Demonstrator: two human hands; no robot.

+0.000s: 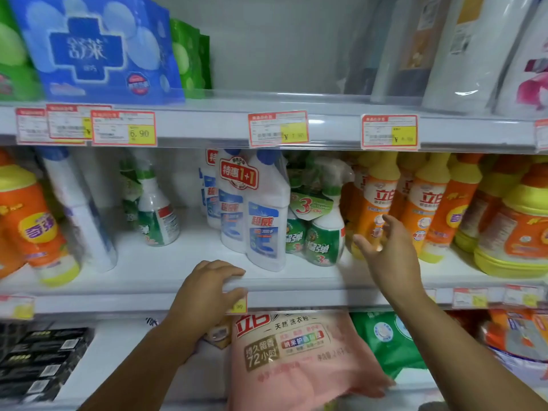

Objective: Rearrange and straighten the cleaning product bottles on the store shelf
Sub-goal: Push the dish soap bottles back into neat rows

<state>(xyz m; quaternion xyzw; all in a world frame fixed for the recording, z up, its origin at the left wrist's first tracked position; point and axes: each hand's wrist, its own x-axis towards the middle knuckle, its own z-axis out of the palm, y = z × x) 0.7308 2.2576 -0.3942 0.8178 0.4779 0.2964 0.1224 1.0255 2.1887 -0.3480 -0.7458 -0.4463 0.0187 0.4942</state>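
Nearest to me, the lower shelf is partly cut off by the bottom edge of the view: a pink detergent bag (299, 360) lies there with its lower end out of view, and my left forearm covers a small tan package behind it that I cannot identify. My left hand (207, 292) rests palm down on the front lip of the middle shelf (142, 271), fingers curled over the edge, gripping no product; it hides most of a yellow price tag beneath it. My right hand (388, 247) is raised above the shelf surface, spread wide and empty, its fingertips just in front of the orange bottles with yellow caps (379, 203), though I cannot tell whether they touch. Just beside that hand, toward the left, stands the green spray bottle pack (323, 232), upright, its trigger heads blurred. Next left is the white twin-pack of bottles with blue caps (252, 209), upright, directly beyond my left hand and apart from it. Further left a single green-and-white spray bottle (157, 215) leans, well apart from both hands, and a tall white bottle (80, 215) tilts against the large orange jug (32, 226), which is clipped by the frame edge. The bottle tops are hidden behind the upper shelf rail, whose price labels (278, 129) are mostly too blurred to read. On the top shelf, a blue package (95, 48) is cropped at the top.
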